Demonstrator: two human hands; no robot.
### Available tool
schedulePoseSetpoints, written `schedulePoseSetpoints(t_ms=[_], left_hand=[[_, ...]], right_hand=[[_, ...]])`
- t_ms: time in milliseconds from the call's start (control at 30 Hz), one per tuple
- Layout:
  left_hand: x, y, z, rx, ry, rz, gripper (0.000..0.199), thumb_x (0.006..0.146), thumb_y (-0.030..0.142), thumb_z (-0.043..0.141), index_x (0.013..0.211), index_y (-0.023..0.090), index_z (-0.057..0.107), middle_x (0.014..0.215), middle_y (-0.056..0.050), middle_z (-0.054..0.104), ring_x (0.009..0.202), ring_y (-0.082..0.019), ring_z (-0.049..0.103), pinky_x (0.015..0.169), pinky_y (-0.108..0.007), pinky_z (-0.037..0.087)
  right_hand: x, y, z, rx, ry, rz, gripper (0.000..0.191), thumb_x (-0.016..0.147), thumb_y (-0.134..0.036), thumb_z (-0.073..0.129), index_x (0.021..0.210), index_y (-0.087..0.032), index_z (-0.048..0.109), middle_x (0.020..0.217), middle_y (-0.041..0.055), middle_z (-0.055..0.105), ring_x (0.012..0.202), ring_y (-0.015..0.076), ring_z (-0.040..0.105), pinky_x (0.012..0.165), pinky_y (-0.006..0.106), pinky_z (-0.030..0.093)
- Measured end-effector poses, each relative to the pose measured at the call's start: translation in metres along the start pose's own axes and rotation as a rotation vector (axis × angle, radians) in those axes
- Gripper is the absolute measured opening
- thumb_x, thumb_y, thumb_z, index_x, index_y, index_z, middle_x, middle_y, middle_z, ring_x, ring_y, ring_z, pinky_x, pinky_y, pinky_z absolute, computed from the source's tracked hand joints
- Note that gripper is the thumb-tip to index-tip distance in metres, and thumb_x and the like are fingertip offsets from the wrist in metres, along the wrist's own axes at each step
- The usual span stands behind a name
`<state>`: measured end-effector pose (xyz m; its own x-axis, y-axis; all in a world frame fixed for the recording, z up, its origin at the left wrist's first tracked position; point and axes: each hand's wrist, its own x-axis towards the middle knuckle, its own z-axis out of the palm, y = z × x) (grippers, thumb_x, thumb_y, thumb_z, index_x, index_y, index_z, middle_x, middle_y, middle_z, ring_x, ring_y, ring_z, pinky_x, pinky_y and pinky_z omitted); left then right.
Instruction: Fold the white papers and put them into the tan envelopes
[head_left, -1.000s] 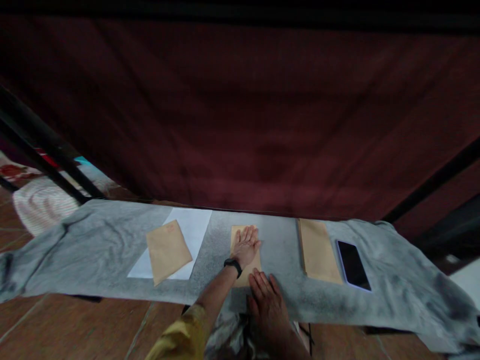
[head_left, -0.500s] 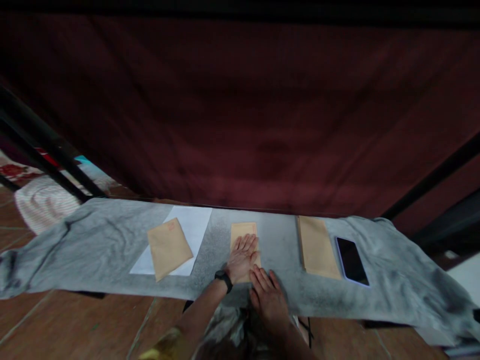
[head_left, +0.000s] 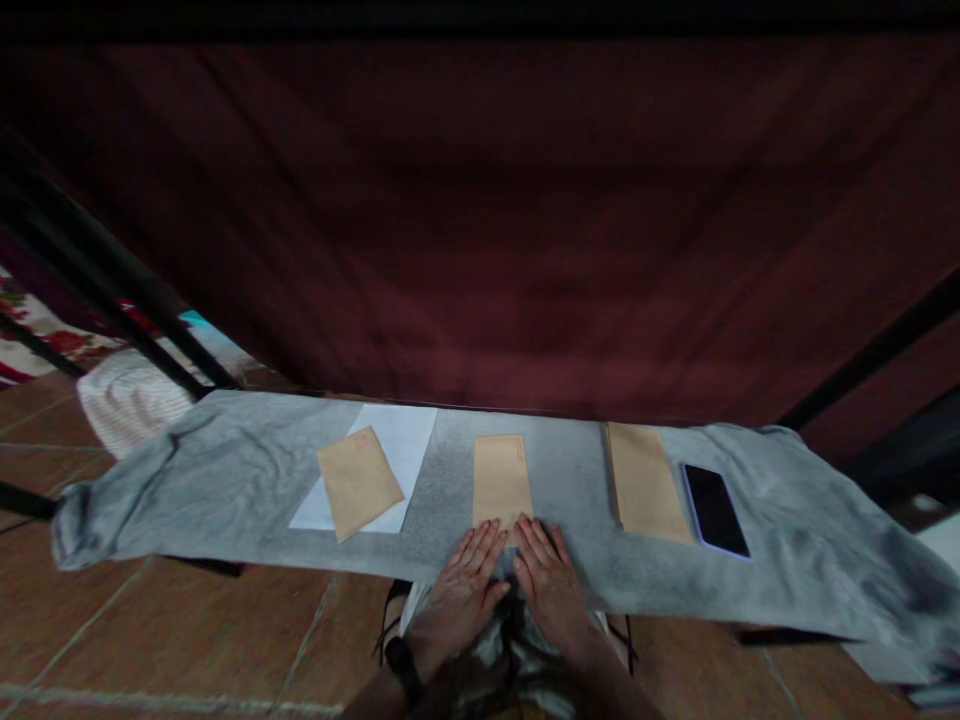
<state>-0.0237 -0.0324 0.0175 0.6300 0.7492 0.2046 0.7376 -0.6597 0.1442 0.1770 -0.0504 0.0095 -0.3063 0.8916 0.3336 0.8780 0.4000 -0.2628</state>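
A brown paper envelope [head_left: 502, 480] lies flat on the grey cloth in front of me, with faint reddish print near its upper right corner. My left hand [head_left: 466, 572] rests with fingers stretched out, its fingertips on the envelope's near left corner. Beside it, my right hand [head_left: 549, 578] lies flat too, fingertips at the near right corner. Both hands are open and hold nothing. To the left, another brown envelope [head_left: 360, 483] lies askew on white paper [head_left: 416, 440]. A stack of brown envelopes [head_left: 649, 485] lies to the right.
A phone [head_left: 716, 510] with a dark screen lies right of the stack. The grey cloth [head_left: 247, 480] covers a long narrow surface and is wrinkled at both ends. Behind it hangs a dark red curtain [head_left: 525, 250] between black bars [head_left: 862, 350]. Tiled floor [head_left: 300, 620] shows below.
My left hand has drawn back from the middle of the envelope to its near edge, uncovering most of it. My right hand stays near that edge. The view has shifted slightly.
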Motion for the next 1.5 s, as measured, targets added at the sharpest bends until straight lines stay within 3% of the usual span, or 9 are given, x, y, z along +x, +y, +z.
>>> schedulePoseSetpoints(t_ms=[167, 367, 467, 567, 700, 833, 1033, 1233, 1500], left_hand=[[-0.005, 0.000, 0.001, -0.003, 0.006, 0.006, 0.067, 0.104, 0.041, 0.043, 0.162, 0.022, 0.015, 0.166, -0.009, 0.028, 0.153, -0.023, 0.027, 0.122, -0.044, 0.034], [-0.014, -0.002, 0.002, -0.016, 0.025, -0.037, 0.066, 0.104, 0.042, 0.042, 0.162, 0.021, 0.018, 0.164, -0.011, 0.033, 0.150, -0.024, 0.033, 0.121, -0.046, 0.037], [-0.006, 0.002, 0.008, -0.010, 0.044, -0.105, 0.061, 0.105, 0.041, 0.038, 0.161, 0.020, 0.023, 0.162, -0.012, 0.037, 0.149, -0.024, 0.036, 0.119, -0.048, 0.039], [0.021, 0.003, 0.017, -0.003, 0.042, -0.158, 0.059, 0.106, 0.043, 0.033, 0.159, 0.019, 0.029, 0.160, -0.012, 0.040, 0.149, -0.025, 0.036, 0.120, -0.048, 0.038], [0.081, -0.006, 0.029, 0.005, -0.034, -0.204, 0.063, 0.105, 0.049, 0.029, 0.158, 0.015, 0.033, 0.162, -0.015, 0.036, 0.152, -0.027, 0.029, 0.123, -0.051, 0.029], [0.138, -0.024, 0.036, -0.002, -0.052, -0.265, 0.061, 0.105, 0.047, 0.028, 0.158, 0.019, 0.032, 0.165, -0.011, 0.031, 0.155, -0.029, 0.020, 0.124, -0.058, 0.019], [0.179, -0.041, 0.037, -0.012, -0.057, -0.350, 0.060, 0.104, 0.044, 0.027, 0.161, 0.024, 0.026, 0.166, -0.010, 0.030, 0.156, -0.031, 0.016, 0.122, -0.066, 0.013], [0.164, -0.039, 0.036, 0.011, -0.023, -0.268, 0.056, 0.104, 0.042, 0.031, 0.158, 0.030, 0.032, 0.164, -0.004, 0.034, 0.155, -0.030, 0.018, 0.124, -0.063, 0.012], [0.093, -0.015, 0.025, -0.021, -0.047, -0.053, 0.053, 0.106, 0.040, 0.032, 0.157, 0.027, 0.033, 0.164, -0.002, 0.036, 0.153, -0.022, 0.026, 0.126, -0.050, 0.022]], right_hand=[[-0.008, -0.008, 0.002, -0.001, -0.005, -0.023, 0.050, 0.105, -0.025, 0.036, 0.156, -0.019, 0.037, 0.155, 0.0053, 0.049, 0.145, 0.0187, 0.043, 0.123, 0.046, 0.029], [-0.022, 0.006, -0.007, -0.045, -0.001, 0.028, 0.051, 0.105, -0.028, 0.040, 0.156, -0.023, 0.037, 0.155, 0.0046, 0.048, 0.143, 0.0203, 0.045, 0.124, 0.046, 0.027], [-0.023, 0.008, -0.005, -0.045, 0.005, 0.044, 0.050, 0.105, -0.029, 0.040, 0.154, -0.024, 0.040, 0.154, 0.0040, 0.049, 0.142, 0.0203, 0.046, 0.123, 0.046, 0.029], [-0.023, 0.007, 0.000, -0.034, 0.023, 0.059, 0.048, 0.105, -0.031, 0.039, 0.153, -0.023, 0.043, 0.152, 0.0047, 0.052, 0.141, 0.0212, 0.048, 0.123, 0.047, 0.029], [-0.023, 0.006, 0.003, -0.031, 0.057, 0.067, 0.048, 0.105, -0.030, 0.040, 0.152, -0.024, 0.044, 0.148, 0.0058, 0.057, 0.139, 0.0222, 0.050, 0.122, 0.049, 0.031], [-0.022, 0.005, -0.001, -0.036, 0.049, 0.058, 0.048, 0.104, -0.027, 0.042, 0.151, -0.023, 0.046, 0.147, 0.0057, 0.058, 0.139, 0.0212, 0.050, 0.121, 0.047, 0.033], [-0.023, 0.005, 0.001, -0.036, 0.123, 0.042, 0.047, 0.103, -0.024, 0.043, 0.150, -0.022, 0.047, 0.144, 0.0071, 0.061, 0.138, 0.0207, 0.051, 0.121, 0.046, 0.033], [-0.023, 0.005, 0.003, -0.020, 0.133, 0.064, 0.046, 0.103, -0.025, 0.042, 0.148, -0.022, 0.049, 0.145, 0.0062, 0.061, 0.138, 0.0203, 0.051, 0.121, 0.046, 0.033], [-0.022, 0.004, 0.002, -0.016, 0.112, 0.078, 0.044, 0.104, -0.027, 0.041, 0.146, -0.022, 0.053, 0.145, 0.0060, 0.060, 0.137, 0.0217, 0.052, 0.121, 0.048, 0.032]])
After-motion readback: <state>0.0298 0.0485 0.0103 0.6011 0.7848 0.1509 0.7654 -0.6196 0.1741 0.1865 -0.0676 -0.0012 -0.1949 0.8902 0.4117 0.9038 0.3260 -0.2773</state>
